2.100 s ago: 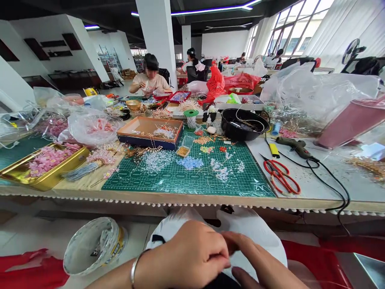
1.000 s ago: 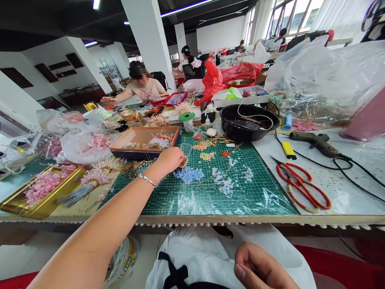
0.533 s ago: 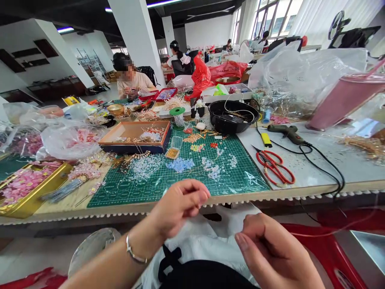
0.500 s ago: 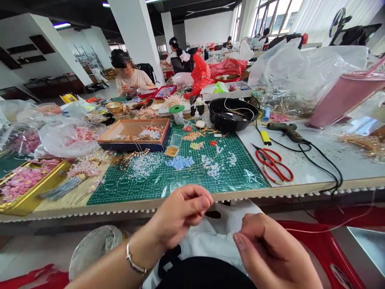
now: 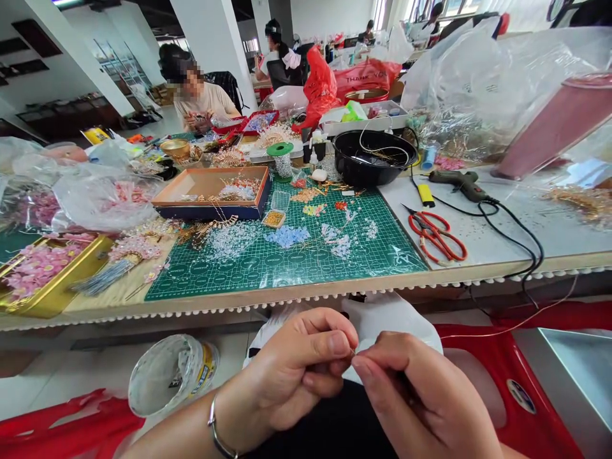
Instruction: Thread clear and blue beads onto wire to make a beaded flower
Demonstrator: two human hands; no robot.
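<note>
Lower centre of frame: I see the left hand (image 5: 306,370) and right hand (image 5: 421,401) meeting fingertip to fingertip over the lap. Both are pinched narrow on something too small for me to identify. A thin wire (image 5: 507,327) trails from beside the right hand toward the right edge. Mid-frame: green cutting mat (image 5: 287,271) strewn with beads (image 5: 287,236), with red scissors (image 5: 436,234) to its right.

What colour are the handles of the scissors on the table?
Red. The scissors lie right of the green cutting mat; the head view shows them best.
</note>
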